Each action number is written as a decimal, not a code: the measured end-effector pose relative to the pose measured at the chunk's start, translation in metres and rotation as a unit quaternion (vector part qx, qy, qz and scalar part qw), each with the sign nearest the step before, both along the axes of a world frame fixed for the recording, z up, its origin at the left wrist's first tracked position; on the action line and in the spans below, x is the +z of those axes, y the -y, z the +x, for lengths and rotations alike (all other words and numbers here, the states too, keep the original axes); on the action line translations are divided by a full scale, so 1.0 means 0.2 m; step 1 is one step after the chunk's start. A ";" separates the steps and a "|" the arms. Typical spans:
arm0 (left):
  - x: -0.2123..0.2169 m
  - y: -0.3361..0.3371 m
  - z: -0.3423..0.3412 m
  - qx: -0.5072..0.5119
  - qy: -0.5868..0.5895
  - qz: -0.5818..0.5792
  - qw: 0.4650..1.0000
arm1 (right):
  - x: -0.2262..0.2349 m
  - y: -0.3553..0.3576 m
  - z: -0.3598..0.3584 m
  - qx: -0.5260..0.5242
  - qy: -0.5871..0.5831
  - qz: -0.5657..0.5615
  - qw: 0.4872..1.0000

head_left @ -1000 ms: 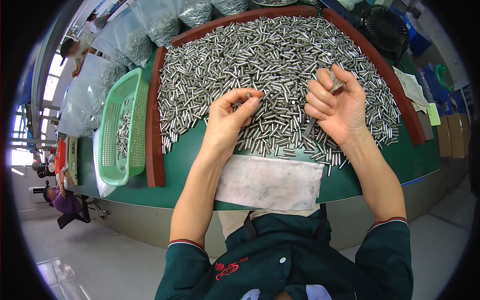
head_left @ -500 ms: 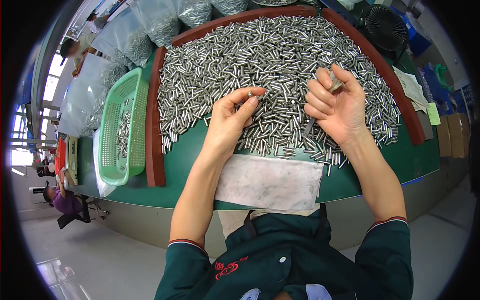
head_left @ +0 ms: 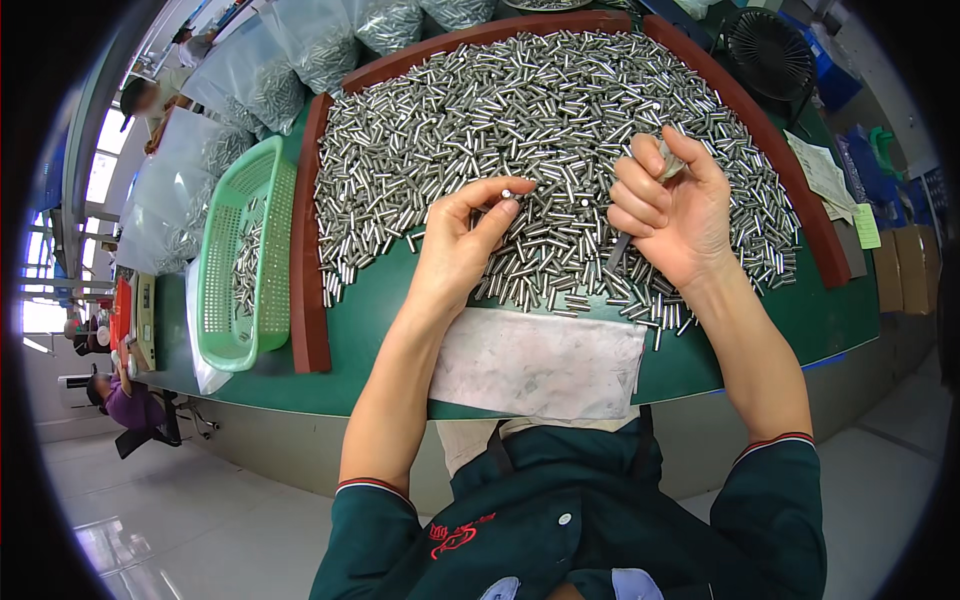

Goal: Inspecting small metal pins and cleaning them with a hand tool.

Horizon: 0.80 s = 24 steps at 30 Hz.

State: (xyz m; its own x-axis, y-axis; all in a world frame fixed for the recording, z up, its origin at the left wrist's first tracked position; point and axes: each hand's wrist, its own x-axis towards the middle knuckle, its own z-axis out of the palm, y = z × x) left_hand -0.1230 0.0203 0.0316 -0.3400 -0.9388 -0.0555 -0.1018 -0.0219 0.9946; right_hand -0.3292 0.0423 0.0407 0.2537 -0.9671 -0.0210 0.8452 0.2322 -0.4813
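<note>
A large heap of short shiny metal pins (head_left: pixel 480 110) covers the green table in front of me. My left hand (head_left: pixel 455 235) hovers over the heap's near part, thumb and forefinger pinched on one metal pin (head_left: pixel 507 195), whose bright round end shows. To its right, my right hand (head_left: pixel 670 205) is closed in a fist, palm turned up, around a slim tool. A flat grey metal strip (head_left: pixel 619 250) of that tool sticks out below the fingers, and a pale end (head_left: pixel 671 163) shows by the thumb. The rest of it is hidden in the fist.
Dark red wooden bars (head_left: pixel 310 250) fence the heap. On the left stands a green plastic basket (head_left: pixel 275 300) with some pins, beyond it clear bags of pins (head_left: pixel 320 55). A stained white cloth (head_left: pixel 540 365) lies at the near edge; a black fan (head_left: pixel 768 52) stands far right.
The pin between my left thumb and forefinger has turned a little, so its round end shows more plainly. My right hand has barely moved.
</note>
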 end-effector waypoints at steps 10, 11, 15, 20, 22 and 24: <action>0.10 -0.09 0.11 0.002 -0.017 -0.013 1.000 | -0.02 0.02 0.01 0.039 0.011 -0.038 0.998; 0.14 -0.14 0.13 0.008 0.056 -0.061 0.997 | -0.01 0.01 0.01 0.037 0.008 -0.041 0.998; 0.13 -0.36 0.21 0.020 0.302 -0.149 0.942 | 0.06 -0.05 0.12 0.030 -0.050 -0.045 0.997; 0.00 -0.53 0.26 0.044 0.336 -0.259 0.904 | 0.12 -0.14 0.33 0.051 -0.100 -0.068 0.991; -0.01 -0.54 0.26 0.062 0.381 -0.250 0.888 | 0.14 -0.17 0.40 0.036 -0.124 -0.075 0.989; -0.02 -0.53 0.25 0.066 0.382 -0.224 0.894 | 0.10 -0.17 0.45 0.018 -0.100 -0.093 0.990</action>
State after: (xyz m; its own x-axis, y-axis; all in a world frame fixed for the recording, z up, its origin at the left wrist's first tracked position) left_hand -0.0722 0.1270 0.0282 -0.2480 -0.9541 0.1682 -0.7815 0.2996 0.5472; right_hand -0.2393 0.0770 0.0615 0.2973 -0.9492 0.1032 0.7211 0.1524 -0.6759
